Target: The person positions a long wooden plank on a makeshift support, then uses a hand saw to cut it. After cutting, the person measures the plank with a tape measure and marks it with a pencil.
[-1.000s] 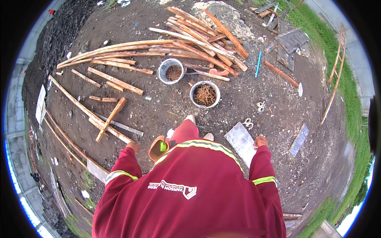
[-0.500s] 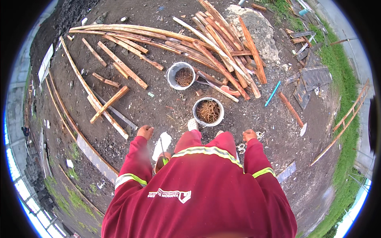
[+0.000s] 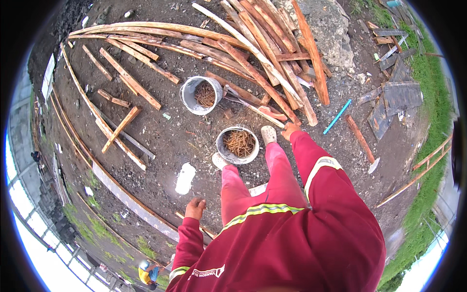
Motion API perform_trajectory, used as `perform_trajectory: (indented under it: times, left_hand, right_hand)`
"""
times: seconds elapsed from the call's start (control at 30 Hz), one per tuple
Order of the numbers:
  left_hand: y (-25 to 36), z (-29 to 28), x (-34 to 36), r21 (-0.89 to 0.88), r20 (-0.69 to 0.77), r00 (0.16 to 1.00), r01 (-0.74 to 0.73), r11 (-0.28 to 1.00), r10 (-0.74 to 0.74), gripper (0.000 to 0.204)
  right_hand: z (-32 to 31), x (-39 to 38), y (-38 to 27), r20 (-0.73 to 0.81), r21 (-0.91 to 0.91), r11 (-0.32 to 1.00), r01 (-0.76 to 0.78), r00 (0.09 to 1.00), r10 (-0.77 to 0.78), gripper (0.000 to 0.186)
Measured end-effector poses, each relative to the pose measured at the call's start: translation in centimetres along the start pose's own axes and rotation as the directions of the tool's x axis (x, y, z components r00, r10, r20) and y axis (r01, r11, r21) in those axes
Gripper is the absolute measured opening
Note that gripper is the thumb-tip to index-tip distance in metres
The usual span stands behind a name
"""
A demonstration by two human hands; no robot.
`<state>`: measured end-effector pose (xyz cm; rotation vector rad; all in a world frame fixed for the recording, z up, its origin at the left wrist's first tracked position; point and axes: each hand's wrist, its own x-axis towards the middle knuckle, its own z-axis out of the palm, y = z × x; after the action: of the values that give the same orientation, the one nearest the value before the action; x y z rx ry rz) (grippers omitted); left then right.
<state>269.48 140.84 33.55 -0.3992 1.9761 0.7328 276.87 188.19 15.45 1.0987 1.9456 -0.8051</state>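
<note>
My right hand (image 3: 291,130) is extended forward at the end of a pale wooden strip (image 3: 265,113), beside a tool with an orange handle (image 3: 275,116); its fingertips are too small to show a grip. My left hand (image 3: 195,208) hangs low with loosely curled fingers and nothing visible in it. A bucket of rusty nails or scraps (image 3: 238,144) stands between my feet, and a second such bucket (image 3: 204,95) sits farther forward. A white flat scrap (image 3: 185,178) lies left of my legs.
Timber lengths (image 3: 270,36) are piled ahead, with loose boards (image 3: 127,80) at left. A blue tube (image 3: 337,117), metal sheets (image 3: 396,104) and a wooden ladder (image 3: 422,164) lie at right, near a rock (image 3: 335,34). A person in yellow (image 3: 145,276) is at lower left.
I have stepped forward, so the nearer bucket is between my feet. My right arm has reached forward to the strip's end; my left hand is lower in view.
</note>
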Motion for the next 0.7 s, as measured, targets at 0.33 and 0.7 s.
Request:
perform_trajectory:
  times: [0.33, 0.7]
  left_hand:
    - [1.8, 16.0, 3.0, -0.112, 0.236, 0.969, 0.101, 0.989, -0.072, 0.022]
    - [-2.3, 22.0, 3.5, 0.725, 0.166, 0.907, 0.153, 0.672, -0.387, 0.055]
  right_hand:
    - [4.1, 17.2, -0.9, 0.216, -0.265, 0.96, 0.088, 0.976, -0.029, 0.058]
    - [12.8, 24.6, 3.3, -0.003, -0.574, 0.805, 0.149, 0.983, -0.184, 0.028]
